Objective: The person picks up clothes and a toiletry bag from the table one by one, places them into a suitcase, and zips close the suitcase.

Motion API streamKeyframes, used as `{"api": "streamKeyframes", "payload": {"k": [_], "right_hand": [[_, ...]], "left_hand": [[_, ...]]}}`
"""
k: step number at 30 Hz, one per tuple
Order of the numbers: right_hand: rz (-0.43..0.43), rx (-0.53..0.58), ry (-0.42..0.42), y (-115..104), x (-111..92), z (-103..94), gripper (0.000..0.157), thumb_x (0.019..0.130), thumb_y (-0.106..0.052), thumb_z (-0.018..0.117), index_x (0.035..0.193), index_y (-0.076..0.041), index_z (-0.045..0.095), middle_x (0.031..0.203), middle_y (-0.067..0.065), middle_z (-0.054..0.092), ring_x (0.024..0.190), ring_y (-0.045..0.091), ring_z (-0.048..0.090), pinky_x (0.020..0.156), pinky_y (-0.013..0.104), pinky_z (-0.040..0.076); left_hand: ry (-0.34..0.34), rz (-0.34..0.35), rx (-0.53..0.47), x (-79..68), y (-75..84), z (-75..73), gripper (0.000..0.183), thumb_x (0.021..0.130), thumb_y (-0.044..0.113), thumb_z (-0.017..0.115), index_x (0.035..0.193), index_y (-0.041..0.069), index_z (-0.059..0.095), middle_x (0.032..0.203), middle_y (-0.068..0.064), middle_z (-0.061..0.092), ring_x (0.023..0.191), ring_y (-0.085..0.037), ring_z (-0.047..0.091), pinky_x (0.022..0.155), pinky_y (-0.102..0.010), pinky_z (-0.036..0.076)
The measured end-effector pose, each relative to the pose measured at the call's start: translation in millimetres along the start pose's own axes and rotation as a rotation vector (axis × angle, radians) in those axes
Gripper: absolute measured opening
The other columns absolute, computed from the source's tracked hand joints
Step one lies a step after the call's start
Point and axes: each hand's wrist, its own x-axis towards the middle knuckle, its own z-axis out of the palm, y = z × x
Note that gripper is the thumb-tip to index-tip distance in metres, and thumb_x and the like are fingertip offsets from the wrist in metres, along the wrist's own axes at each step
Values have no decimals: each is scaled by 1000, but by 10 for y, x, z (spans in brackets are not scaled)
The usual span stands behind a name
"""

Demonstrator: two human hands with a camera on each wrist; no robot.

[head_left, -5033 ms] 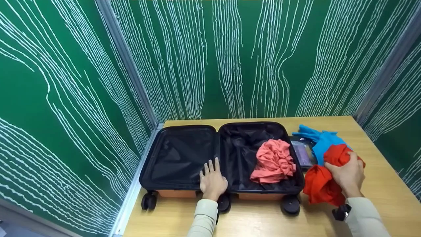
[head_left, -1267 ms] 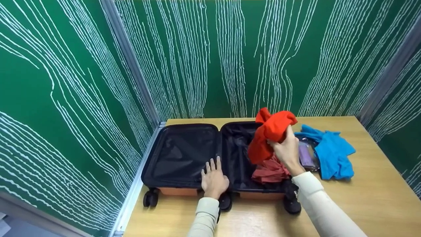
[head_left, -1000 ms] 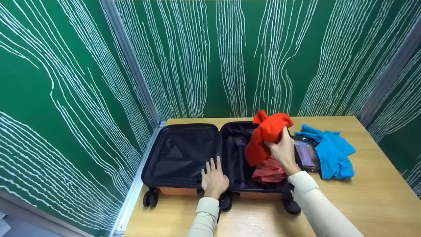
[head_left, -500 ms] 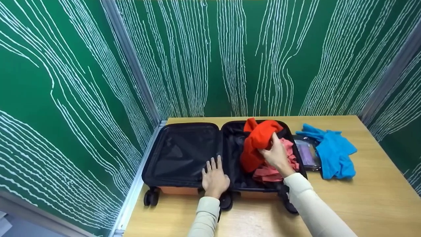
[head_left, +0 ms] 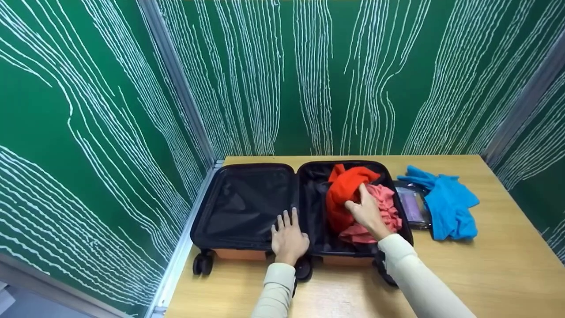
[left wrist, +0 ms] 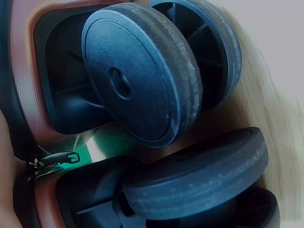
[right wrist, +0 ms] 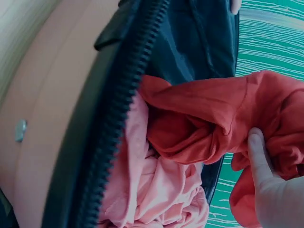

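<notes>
An orange suitcase with black lining (head_left: 256,207) lies open and flat on the table. My right hand (head_left: 367,213) grips a bunched red garment (head_left: 342,194) inside the right half; in the right wrist view the thumb (right wrist: 259,156) presses into the red cloth (right wrist: 204,114). Under and beside it sits a crumpled pink garment (head_left: 388,207), also seen as pink cloth (right wrist: 166,185) close to the zip. My left hand (head_left: 289,238) rests with spread fingers on the suitcase's near edge by the middle hinge. Black wheels (left wrist: 137,76) fill the left wrist view, along with a zip pull (left wrist: 59,159).
To the right of the suitcase lies a blue garment (head_left: 452,205), partly over a clear pouch with a purple item (head_left: 411,205). Green walls with white lines (head_left: 353,79) stand behind and on both sides. The wooden table (head_left: 499,274) extends toward the right.
My right hand has carried the red garment from the table's right side leftward, then lowered it into the suitcase's right half. My left hand has stayed in place.
</notes>
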Motion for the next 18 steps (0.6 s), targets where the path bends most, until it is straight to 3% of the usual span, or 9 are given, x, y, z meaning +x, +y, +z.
{"api": "streamKeyframes", "payload": {"k": [2,9,13,18], "right_hand": [[-6,-19,-10,6,-10,23,71,87,-13,60,154,-13,36,154,20,47,139,37,47,115,54,37],[-75,-82,-23,73,-23,125,34,100,-28,59,124,-6,52,132,20,56,122,37,54,105,50,40],[-47,-100,-58,141,-41,170,37,101,-32,60,124,-4,55,129,19,57,119,36,55,105,49,40],[-23,-107,-139,227,-54,163,49,100,-29,62,136,1,51,141,23,51,131,41,50,113,55,37]], "left_hand": [[-1,2,2,5,-9,-5,79,91,34,60,162,19,30,163,-13,40,151,-36,38,118,-57,35],[-3,1,7,6,-7,-10,80,91,39,62,162,19,30,163,-14,41,151,-36,38,118,-57,35],[2,-2,8,9,-1,-7,81,91,40,63,162,19,31,162,-14,41,151,-36,38,118,-57,35],[13,-3,0,6,10,-4,81,90,39,64,161,19,33,161,-14,43,150,-37,39,118,-57,35]]}}
